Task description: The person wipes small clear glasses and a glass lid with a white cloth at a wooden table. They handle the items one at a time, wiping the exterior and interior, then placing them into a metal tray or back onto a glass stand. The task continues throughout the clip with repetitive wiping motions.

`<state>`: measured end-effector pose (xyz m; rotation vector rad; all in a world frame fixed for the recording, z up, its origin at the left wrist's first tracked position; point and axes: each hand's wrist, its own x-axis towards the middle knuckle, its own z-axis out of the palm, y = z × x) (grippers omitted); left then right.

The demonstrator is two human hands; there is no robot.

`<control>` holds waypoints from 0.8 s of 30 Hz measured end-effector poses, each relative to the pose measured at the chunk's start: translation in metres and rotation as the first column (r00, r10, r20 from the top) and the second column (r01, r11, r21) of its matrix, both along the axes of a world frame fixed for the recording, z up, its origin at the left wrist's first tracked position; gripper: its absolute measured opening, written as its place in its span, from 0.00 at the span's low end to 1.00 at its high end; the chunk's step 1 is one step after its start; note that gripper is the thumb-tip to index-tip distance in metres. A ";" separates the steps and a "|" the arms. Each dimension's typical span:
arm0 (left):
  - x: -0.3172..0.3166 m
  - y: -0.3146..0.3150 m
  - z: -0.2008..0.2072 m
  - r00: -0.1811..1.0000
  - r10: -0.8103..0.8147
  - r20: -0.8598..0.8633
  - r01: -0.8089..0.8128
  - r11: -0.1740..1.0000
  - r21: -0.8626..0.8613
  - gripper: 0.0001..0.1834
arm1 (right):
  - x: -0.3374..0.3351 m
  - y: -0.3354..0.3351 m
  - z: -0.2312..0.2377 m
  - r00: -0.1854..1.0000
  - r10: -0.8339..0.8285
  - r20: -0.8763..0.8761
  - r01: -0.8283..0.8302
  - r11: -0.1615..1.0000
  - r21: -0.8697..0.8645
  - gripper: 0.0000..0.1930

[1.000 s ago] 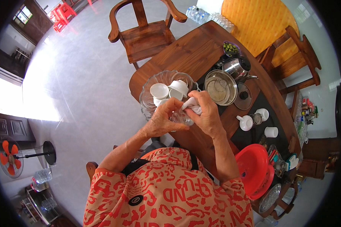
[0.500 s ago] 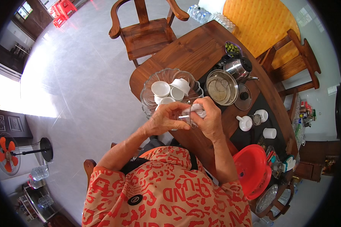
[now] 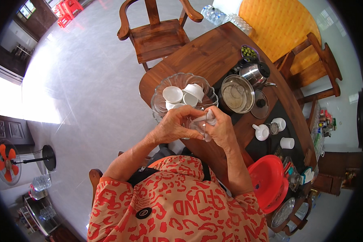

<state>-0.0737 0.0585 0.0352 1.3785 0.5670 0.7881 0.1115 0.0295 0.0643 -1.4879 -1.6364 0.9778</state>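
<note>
My left hand [image 3: 176,126] is wrapped round a small clear glass cup [image 3: 197,124], held on its side above the table's near edge. Against the cup's mouth, my right hand [image 3: 221,130] grips a white cloth [image 3: 209,117], part of it showing inside the glass. Just beyond my hands sits a scalloped clear glass bowl [image 3: 159,93]. Several white cups [image 3: 173,94] lie in it, some tipped on their sides. My fingers hide the bowl's near rim and part of the glass cup.
On the wooden table [image 3: 197,56] stand a steel pot [image 3: 238,93], a kettle [image 3: 255,74], a glass lid [image 3: 260,104] and a bowl of green fruit [image 3: 250,53]. White teaware [image 3: 262,132] stands to the right. A red basin [image 3: 266,181] is near my right elbow. A wooden chair [image 3: 159,38] stands beyond.
The white cloth has shifted at the glass cup's mouth, and more of it shows inside the glass. My right hand has turned slightly; both hands stay together in the same place.
</note>
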 end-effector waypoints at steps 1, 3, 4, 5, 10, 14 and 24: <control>0.000 -0.001 0.002 1.000 0.015 -0.025 -0.014 0.999 0.029 0.33 | 0.002 0.000 -0.002 1.000 0.005 -0.025 -0.007 0.998 -0.067 0.10; 0.001 -0.002 0.006 0.996 0.049 -0.073 -0.038 0.990 0.137 0.32 | 0.007 -0.002 -0.004 0.996 0.028 -0.086 -0.045 0.977 -0.209 0.11; 0.001 -0.002 0.008 0.993 0.068 -0.093 -0.047 0.975 0.216 0.31 | 0.011 -0.002 -0.005 0.991 0.043 -0.123 -0.077 0.957 -0.281 0.12; 0.002 -0.002 0.010 0.990 0.090 -0.111 -0.053 0.954 0.294 0.31 | 0.013 -0.003 -0.006 0.985 0.056 -0.162 -0.111 0.930 -0.351 0.14; 0.003 -0.001 0.016 0.991 0.104 -0.080 -0.054 0.878 0.475 0.30 | 0.011 -0.011 -0.005 0.816 -0.101 -0.569 -0.221 0.856 -0.468 0.12; 0.004 -0.003 0.014 0.988 0.085 -0.133 -0.025 0.916 0.400 0.33 | 0.008 -0.010 -0.009 0.980 -0.033 -0.196 -0.016 0.970 -0.244 0.12; 0.002 0.002 0.015 0.990 -0.035 0.139 0.054 0.990 -0.133 0.34 | -0.002 -0.001 0.007 0.988 -0.155 0.002 0.145 0.928 0.345 0.11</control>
